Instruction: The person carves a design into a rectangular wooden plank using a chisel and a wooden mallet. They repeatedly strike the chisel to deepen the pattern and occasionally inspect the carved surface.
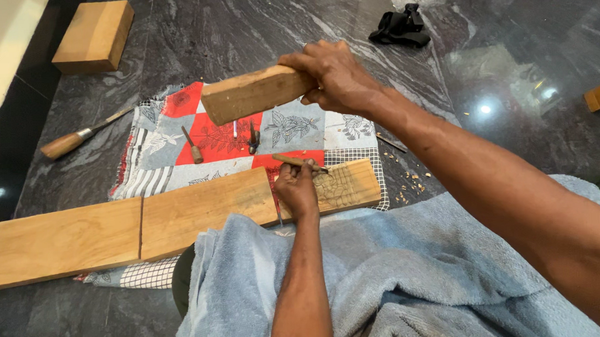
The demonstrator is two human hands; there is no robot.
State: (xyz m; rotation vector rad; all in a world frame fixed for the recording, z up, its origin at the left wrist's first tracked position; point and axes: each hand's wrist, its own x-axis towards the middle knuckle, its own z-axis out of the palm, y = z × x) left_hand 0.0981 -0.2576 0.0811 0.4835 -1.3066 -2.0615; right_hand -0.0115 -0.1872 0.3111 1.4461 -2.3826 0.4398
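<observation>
My right hand [340,74] grips one end of a rectangular wooden block [254,94], raised above the work like a mallet. My left hand [296,188] holds a wooden-handled chisel [298,162] with its tip against the carved end [344,185] of a long wooden plank [129,224]. The plank lies across a patterned cloth [180,153] on the dark stone floor, and a crack runs through it near the middle. The carving shows shallow relief at the plank's right end.
A light blue towel [410,271] covers my lap. On the cloth lie a small wooden-handled tool [193,147] and dark metal tools [253,138]. A large chisel [79,137] lies at the left, a wood block [94,36] far left, black cloth [399,27] at the back, and wood chips [410,181] to the right.
</observation>
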